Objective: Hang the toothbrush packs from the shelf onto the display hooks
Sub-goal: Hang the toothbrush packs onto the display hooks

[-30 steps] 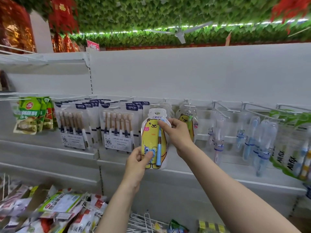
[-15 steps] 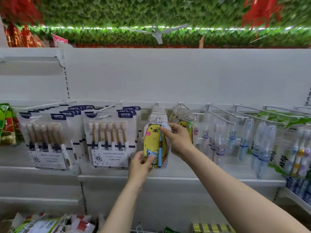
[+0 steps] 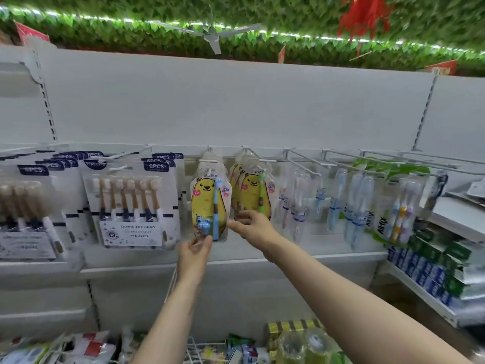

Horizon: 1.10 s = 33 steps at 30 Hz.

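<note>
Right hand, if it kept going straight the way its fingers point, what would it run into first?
Probably the yellow bear toothbrush pack with the blue brush: the right hand points left, fingers right at that pack's right edge. Whether they touch is unclear.

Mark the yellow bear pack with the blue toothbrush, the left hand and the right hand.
yellow bear pack (image 3: 203, 203): head view, on the bear's yellow body.
left hand (image 3: 195, 252): head view, back of hand.
right hand (image 3: 253, 227): head view, back of hand.

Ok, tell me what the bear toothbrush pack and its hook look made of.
Bear toothbrush pack: seemingly glossy clear plastic over a yellow printed card, since its edges are see-through and shiny. Hook: likely white-coated metal wire, being thin and rigid, though blur leaves it uncertain.
</note>
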{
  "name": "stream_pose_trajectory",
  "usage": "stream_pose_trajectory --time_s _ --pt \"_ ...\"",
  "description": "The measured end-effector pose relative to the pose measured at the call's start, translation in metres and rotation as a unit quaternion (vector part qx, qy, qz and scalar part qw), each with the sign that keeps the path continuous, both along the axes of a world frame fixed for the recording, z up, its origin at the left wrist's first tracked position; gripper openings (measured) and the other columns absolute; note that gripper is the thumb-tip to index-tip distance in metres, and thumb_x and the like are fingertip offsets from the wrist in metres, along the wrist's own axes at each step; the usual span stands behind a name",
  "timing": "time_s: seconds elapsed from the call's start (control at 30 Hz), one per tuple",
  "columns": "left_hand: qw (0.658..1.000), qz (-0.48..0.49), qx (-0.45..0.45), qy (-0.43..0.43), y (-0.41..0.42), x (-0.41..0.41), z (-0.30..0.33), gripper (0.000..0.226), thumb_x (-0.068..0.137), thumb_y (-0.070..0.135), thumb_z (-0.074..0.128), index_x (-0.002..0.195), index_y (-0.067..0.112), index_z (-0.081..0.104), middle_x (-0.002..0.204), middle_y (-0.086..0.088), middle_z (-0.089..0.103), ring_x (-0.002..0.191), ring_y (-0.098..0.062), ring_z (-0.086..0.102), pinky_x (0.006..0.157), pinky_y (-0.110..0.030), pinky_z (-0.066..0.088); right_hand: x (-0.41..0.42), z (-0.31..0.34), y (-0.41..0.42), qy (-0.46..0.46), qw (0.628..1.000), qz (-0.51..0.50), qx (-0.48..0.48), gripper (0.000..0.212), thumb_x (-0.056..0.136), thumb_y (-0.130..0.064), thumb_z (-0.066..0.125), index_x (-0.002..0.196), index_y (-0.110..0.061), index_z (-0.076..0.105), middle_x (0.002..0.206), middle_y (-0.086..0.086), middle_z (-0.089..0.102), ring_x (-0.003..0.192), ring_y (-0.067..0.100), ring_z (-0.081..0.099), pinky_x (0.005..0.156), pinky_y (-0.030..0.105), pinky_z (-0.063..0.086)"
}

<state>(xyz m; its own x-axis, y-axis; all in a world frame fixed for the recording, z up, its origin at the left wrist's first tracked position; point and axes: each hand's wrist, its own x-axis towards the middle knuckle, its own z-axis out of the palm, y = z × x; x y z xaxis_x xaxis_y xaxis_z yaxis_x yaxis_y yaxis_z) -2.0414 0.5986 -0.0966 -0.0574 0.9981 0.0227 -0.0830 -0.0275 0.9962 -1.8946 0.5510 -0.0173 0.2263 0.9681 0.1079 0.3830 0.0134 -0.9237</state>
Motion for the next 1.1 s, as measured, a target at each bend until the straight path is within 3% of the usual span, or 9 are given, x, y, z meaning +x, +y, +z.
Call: stream_pose_trajectory --time_s 0.1,0.17,0.23,0.33,0.5,0.6,0.73,0.93,1.1 --pt "0.993 0.012 -0.08 0.086 -0.024 0.024 -0.019 0.062 0.087 0.032 0.073 0.134 0.001 0.047 0.131 -0.016 0.057 0.121 -0.034 0.054 0.104 -0.041 0.043 0.041 -0.013 -0.032 -0.081 0.995 0.013 -0.061 0.059 0.091 -0.037 0.072 0.136 -0.003 0.055 0.128 0.008 0.062 0.112 0.02 0.059 0.098 0.036 0.051" --pt "0.981 -0.045 -0.083 0.169 -0.045 0.05 -0.024 0.063 0.083 0.034 0.077 0.131 0.002 0.051 0.132 -0.018 0.059 0.12 -0.034 0.056 0.103 -0.04 0.045 0.079 -0.017 -0.061 -0.171 0.981 0.004 -0.088 0.059 0.091 -0.037 0.07 0.138 -0.004 0.055 0.13 0.01 0.06 0.115 0.023 0.059 0.096 0.033 0.049" --pt "0.958 -0.113 -0.041 0.26 -0.079 0.083 -0.012 0.057 0.084 0.031 0.077 0.128 0.005 0.053 0.126 -0.013 0.062 0.117 -0.03 0.058 0.098 -0.033 0.046 0.127 -0.018 -0.097 -0.289 0.95 -0.01 -0.119 0.059 0.093 -0.039 0.068 0.141 -0.008 0.052 0.138 0.01 0.057 0.122 0.025 0.056 0.098 0.032 0.044" --pt "0.896 -0.186 0.048 0.401 -0.134 0.141 0.018 0.05 0.085 0.034 0.076 0.125 0.012 0.056 0.123 -0.008 0.063 0.114 -0.025 0.059 0.093 -0.03 0.046 0.2 -0.011 -0.163 -0.432 0.887 -0.015 -0.162 0.057 0.094 -0.043 0.065 0.142 -0.016 0.05 0.145 0.007 0.053 0.13 0.026 0.051 0.104 0.035 0.043" --pt "0.802 -0.251 0.204 0.502 -0.22 0.247 0.07 0.052 0.085 0.036 0.075 0.128 0.015 0.055 0.133 -0.009 0.059 0.12 -0.026 0.056 0.102 -0.038 0.045 0.307 0.017 -0.282 -0.548 0.82 -0.057 -0.157 0.051 0.093 -0.044 0.065 0.136 -0.02 0.054 0.139 0.005 0.058 0.125 0.025 0.054 0.101 0.038 0.046" --pt "0.759 -0.261 0.304 0.513 -0.275 0.304 0.096 0.053 0.086 0.039 0.073 0.13 0.015 0.054 0.134 -0.006 0.057 0.123 -0.025 0.054 0.103 -0.04 0.045 0.355 0.037 -0.349 -0.573 0.801 -0.091 -0.144 0.048 0.094 -0.048 0.062 0.131 -0.018 0.054 0.13 0.007 0.06 0.117 0.027 0.057 0.093 0.038 0.047" --pt "0.723 -0.267 0.377 0.514 -0.333 0.364 0.114 0.053 0.086 0.043 0.071 0.128 0.016 0.054 0.13 -0.006 0.059 0.118 -0.025 0.056 0.098 -0.042 0.048 0.404 0.059 -0.432 -0.56 0.81 -0.154 -0.083 0.048 0.096 -0.046 0.059 0.137 -0.021 0.053 0.136 0.003 0.058 0.123 0.023 0.055 0.098 0.036 0.046" --pt "0.696 -0.288 0.431 0.496 -0.393 0.441 0.126 0.051 0.088 0.048 0.067 0.128 0.021 0.053 0.127 -0.002 0.06 0.114 -0.02 0.057 0.092 -0.036 0.049 0.468 0.061 -0.51 -0.519 0.824 -0.227 -0.034 0.049 0.098 -0.048 0.054 0.138 -0.02 0.054 0.14 0.002 0.057 0.125 0.022 0.054 0.098 0.035 0.044" --pt "0.668 -0.322 0.459 0.49 -0.416 0.519 0.127 0.05 0.089 0.049 0.065 0.128 0.019 0.053 0.127 -0.002 0.059 0.114 -0.02 0.056 0.096 -0.038 0.049 0.539 0.048 -0.54 -0.494 0.828 -0.259 -0.047 0.051 0.097 -0.05 0.054 0.138 -0.02 0.054 0.14 0.002 0.055 0.124 0.022 0.054 0.1 0.038 0.047"
